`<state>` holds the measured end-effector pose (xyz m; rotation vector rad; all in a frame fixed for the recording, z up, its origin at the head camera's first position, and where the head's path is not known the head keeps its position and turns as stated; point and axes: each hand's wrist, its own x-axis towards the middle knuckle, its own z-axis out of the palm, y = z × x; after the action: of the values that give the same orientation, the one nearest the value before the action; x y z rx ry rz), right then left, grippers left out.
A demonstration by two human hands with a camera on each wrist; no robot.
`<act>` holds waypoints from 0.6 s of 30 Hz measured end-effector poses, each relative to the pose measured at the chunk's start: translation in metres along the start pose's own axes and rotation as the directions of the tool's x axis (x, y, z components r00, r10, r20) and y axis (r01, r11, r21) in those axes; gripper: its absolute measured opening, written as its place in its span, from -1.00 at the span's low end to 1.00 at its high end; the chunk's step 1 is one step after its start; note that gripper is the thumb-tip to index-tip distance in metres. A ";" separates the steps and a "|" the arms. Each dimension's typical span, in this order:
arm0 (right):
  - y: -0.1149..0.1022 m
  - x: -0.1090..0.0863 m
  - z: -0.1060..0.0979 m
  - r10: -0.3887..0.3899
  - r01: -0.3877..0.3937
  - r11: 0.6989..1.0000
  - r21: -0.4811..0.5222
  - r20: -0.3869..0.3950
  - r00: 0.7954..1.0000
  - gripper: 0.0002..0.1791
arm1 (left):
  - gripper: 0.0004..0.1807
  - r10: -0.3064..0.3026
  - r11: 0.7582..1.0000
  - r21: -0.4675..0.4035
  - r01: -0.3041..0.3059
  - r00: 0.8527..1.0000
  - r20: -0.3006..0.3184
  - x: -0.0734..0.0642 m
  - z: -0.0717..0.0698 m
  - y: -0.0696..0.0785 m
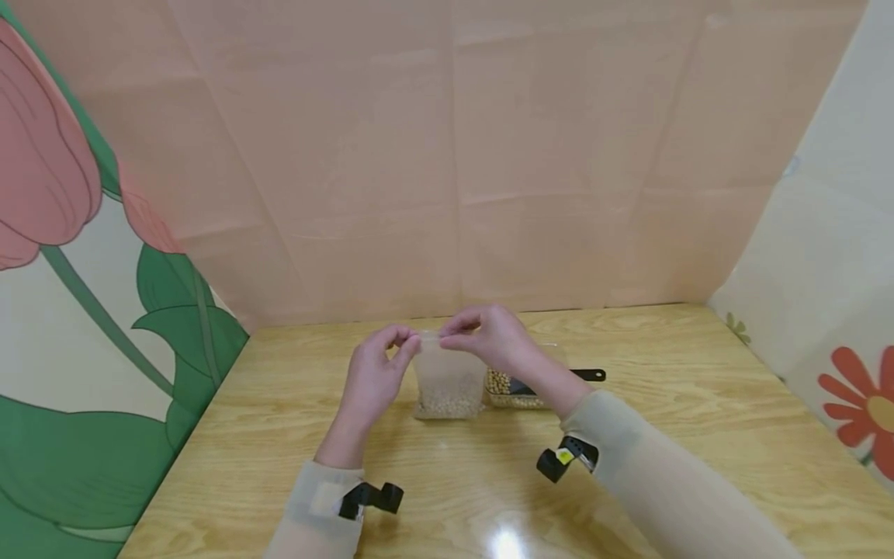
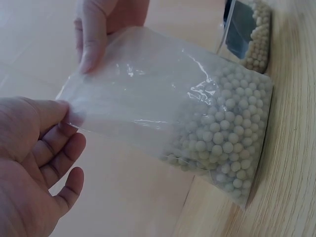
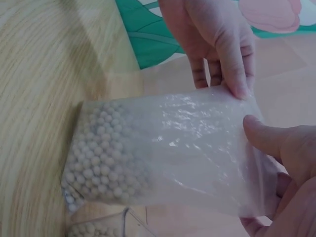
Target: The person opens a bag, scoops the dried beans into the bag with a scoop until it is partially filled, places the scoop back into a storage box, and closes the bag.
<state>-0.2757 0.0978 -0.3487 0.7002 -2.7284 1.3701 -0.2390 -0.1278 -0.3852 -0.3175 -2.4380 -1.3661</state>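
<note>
A translucent plastic bag [image 1: 449, 380] stands upright on the table, its lower part filled with small round pale beads [image 2: 224, 131]. My left hand [image 1: 373, 376] pinches the bag's top edge at the left corner between thumb and forefinger. Further right along the same edge, my right hand [image 1: 492, 339] pinches the film, thumb on the near face in the right wrist view. The upper half of the bag [image 3: 197, 143] holds no beads and looks flat and slightly creased.
Just right of the bag is a clear container [image 1: 520, 401] of similar beads, partly hidden by my right forearm. A dark scoop with a black handle [image 1: 590, 375] lies in it. The wood-grain table [image 1: 279, 404] meets a pink-covered wall [image 1: 447, 194] behind.
</note>
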 end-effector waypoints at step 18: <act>0.000 -0.004 -0.003 -0.015 0.015 0.999 -0.034 0.000 1.000 -0.95 | -0.86 0.011 1.000 0.004 -0.011 1.000 0.000 -0.001 0.001 0.002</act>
<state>-0.2728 0.1017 -0.3474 0.7163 -2.7337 1.3172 -0.2382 -0.1259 -0.3848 -0.3302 -2.4350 -1.3568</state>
